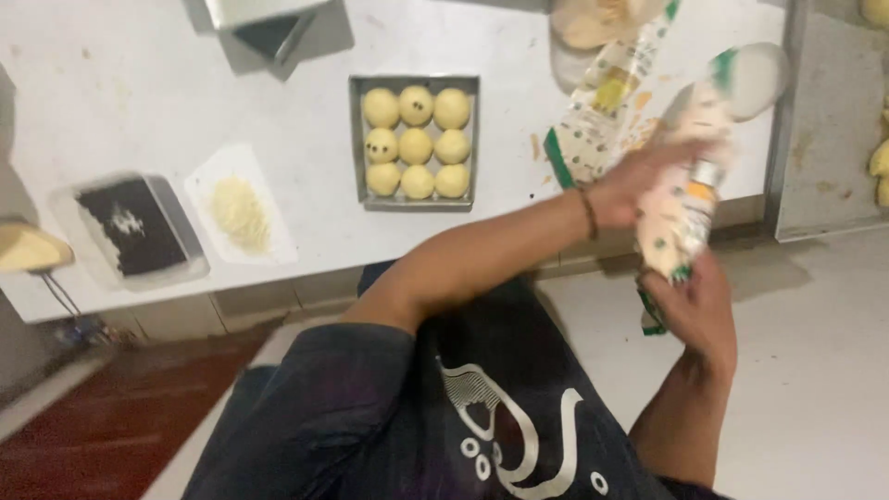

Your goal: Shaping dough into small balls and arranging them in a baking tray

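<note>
Both hands hold a long printed plastic bag (690, 199) off the right edge of the white counter (306, 111). My left hand (634, 181) reaches across my body and grips the bag's upper part. My right hand (694, 310) clasps its lower end from below. The bag is blurred by motion, and its pale top end (755, 79) points toward the counter's far right. A square metal tray (356, 139) with several round yellow dough balls (415, 143), some dotted with dark chips, sits on the counter to the left of my hands.
A second printed wrapper (602, 102) lies on the counter near a heap of dough (593, 20). A clear tub of dark sprinkles (130, 227) and a sheet with grated cheese (239, 211) sit at left. Another tray (829, 139) with dough pieces stands at right.
</note>
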